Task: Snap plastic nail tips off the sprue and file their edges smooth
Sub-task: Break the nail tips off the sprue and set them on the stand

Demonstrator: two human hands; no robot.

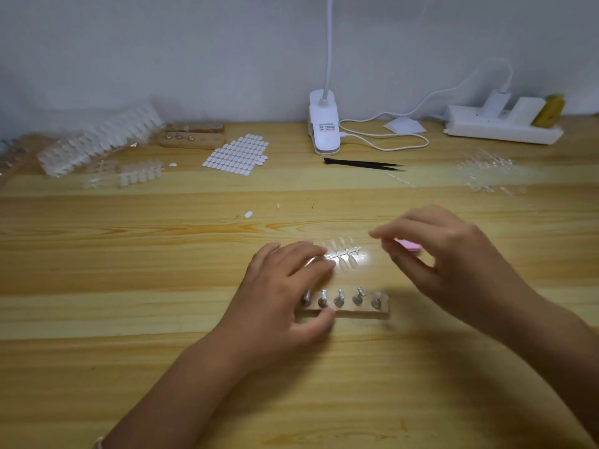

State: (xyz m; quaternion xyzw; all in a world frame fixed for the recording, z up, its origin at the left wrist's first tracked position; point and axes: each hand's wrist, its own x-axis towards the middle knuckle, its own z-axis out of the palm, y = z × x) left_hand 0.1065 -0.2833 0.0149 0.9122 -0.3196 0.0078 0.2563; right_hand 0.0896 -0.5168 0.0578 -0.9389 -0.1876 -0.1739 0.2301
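Left hand (288, 286) released, straight fingers resting on the left end of the sprue (343, 254), which lies on the surface (129, 286). Holder (356, 312) sits just nearer than the sprue. Right hand (447, 257) is right of the sprue, fingers half curled over the pink file (409, 245); blurred, so I cannot tell whether it grips.

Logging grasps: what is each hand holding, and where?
Right hand pinches the pink file, grip point hidden; left hand only presses the sprue, holding nothing.

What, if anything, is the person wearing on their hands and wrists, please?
Both the left hand and the right hand are bare: no gloves, and no rings that I can make out, though the right one is motion-blurred. No sleeves are in view. A thin pale band shows at the left wrist, at the picture's bottom edge.
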